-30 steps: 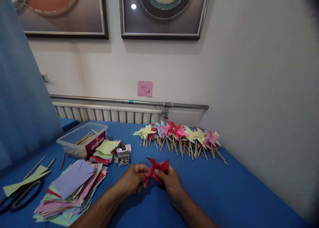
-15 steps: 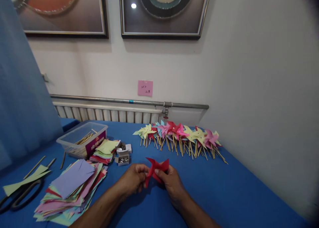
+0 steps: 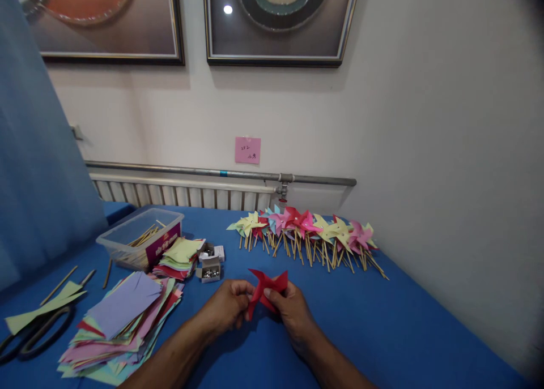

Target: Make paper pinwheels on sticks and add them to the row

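Note:
Between both hands, just above the blue cloth, is a red paper pinwheel head [image 3: 268,285] with its points folded inward. My left hand [image 3: 232,305] pinches its left edge between thumb and fingers. My right hand [image 3: 295,315] grips the right side, the thumb pressed flat near the centre. The right fingers behind the paper are hidden. No stick shows on this red piece. Close by on the left stand small open boxes of shiny metal pins [image 3: 210,273].
Finished pinwheels [image 3: 300,225] on sticks lie in a row at the back. Left are a plastic tub [image 3: 127,236] of sticks, a small paper pile [image 3: 181,256], a large stack of cut paper [image 3: 123,310] and black-handled scissors [image 3: 45,332] under a yellow-green strip [image 3: 45,308].

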A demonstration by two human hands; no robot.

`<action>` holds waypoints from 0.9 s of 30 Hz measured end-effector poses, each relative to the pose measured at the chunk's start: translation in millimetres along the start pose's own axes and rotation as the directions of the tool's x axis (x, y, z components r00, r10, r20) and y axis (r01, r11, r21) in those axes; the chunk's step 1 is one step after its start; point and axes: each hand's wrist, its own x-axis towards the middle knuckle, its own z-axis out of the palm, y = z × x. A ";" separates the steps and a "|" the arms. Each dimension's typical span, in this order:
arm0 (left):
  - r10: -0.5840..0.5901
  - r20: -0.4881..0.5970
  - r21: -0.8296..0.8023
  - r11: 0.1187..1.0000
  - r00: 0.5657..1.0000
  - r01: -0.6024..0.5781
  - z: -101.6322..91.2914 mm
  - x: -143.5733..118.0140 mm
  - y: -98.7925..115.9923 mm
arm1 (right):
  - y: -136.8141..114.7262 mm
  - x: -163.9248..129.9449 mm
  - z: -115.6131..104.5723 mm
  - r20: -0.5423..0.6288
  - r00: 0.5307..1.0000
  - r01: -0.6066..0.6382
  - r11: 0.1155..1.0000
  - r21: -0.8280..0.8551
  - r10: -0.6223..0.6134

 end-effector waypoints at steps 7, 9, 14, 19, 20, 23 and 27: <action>-0.008 0.012 0.004 1.000 1.000 0.008 0.6 -0.9 3.0 | -1.5 -1.0 0.9 -0.003 1.000 -0.006 1.000 0.014 0.006; -0.002 0.014 0.006 1.000 1.000 0.002 0.6 -0.4 2.4 | -1.3 -0.8 0.9 -0.002 1.000 -0.007 1.000 0.016 0.007; 0.019 0.008 -0.006 1.000 1.000 -0.019 0.1 1.2 -1.1 | -1.4 -1.2 0.5 0.013 1.000 -0.004 1.000 0.019 0.004; 0.008 0.008 0.020 1.000 1.000 -0.009 -0.3 -1.4 1.0 | -7.3 -4.9 2.3 -0.007 1.000 -0.008 1.000 0.007 0.008; 0.006 0.007 0.027 1.000 1.000 -0.007 -0.2 -2.2 2.1 | -9.5 -6.3 2.9 -0.007 1.000 -0.017 1.000 0.008 0.017; -0.007 -0.001 0.036 0.999 1.000 0.007 0.2 -3.5 4.6 | -15.6 -10.6 4.8 0.013 1.000 -0.022 0.999 0.027 0.022; -0.004 0.010 0.018 1.000 1.000 0.004 0.9 -3.3 4.8 | -18.7 -13.0 5.9 -0.001 1.000 -0.023 0.999 0.027 0.023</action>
